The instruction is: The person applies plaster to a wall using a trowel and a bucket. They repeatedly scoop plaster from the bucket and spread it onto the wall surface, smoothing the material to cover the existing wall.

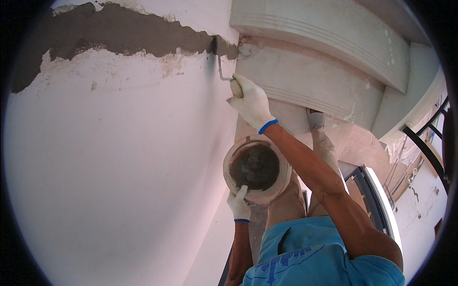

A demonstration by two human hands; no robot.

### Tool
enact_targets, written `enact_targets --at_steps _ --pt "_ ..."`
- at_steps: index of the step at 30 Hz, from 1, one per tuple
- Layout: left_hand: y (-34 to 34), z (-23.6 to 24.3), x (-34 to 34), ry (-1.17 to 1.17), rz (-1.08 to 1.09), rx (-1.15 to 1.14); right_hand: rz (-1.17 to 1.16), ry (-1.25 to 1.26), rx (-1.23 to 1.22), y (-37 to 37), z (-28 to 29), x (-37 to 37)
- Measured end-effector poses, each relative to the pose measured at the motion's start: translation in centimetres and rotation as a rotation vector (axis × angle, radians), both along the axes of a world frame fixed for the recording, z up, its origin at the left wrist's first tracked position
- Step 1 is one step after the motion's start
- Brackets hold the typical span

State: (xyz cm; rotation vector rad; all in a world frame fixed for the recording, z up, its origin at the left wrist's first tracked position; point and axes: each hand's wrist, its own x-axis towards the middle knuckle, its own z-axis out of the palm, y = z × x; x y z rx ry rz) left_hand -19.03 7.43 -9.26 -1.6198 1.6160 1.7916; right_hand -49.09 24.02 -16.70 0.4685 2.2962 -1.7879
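Note:
My right hand [251, 101], in a white knit glove with a blue cuff, is closed around the handle of a small paint roller [220, 66]. The roller's bent pale frame reaches up to a dark head, which appears to touch the grey band [143, 33] on the wall near the corner. In my gloved left hand [239, 205] is the near rim of a round bucket [281, 180], with the thumb over the edge. Wet grey slurry [254, 167] lies inside the bucket. Most of the left fingers are hidden beneath the rim.
A white wall [124, 143] fills the left side, its paint ragged along the grey band. Pale stair steps [315, 71] rise at the upper right, and my foot [315, 118] rests by them. A black metal railing [429, 152] stands at the far right.

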Motion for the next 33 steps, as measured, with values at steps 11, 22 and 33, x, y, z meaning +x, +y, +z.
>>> enact_targets --at_steps 11,22,33 --pt "0.0 -0.2 0.1 0.023 0.014 0.010 0.003 -0.059 -0.039 -1.9 0.8 -0.3" --pt "-0.3 -0.3 0.4 0.021 -0.009 -0.003 0.017 -0.040 -0.006 0.0 0.2 1.5" --pt "0.2 -0.9 0.8 0.023 -0.006 -0.001 -0.031 0.074 -0.067 -1.4 0.8 1.7"
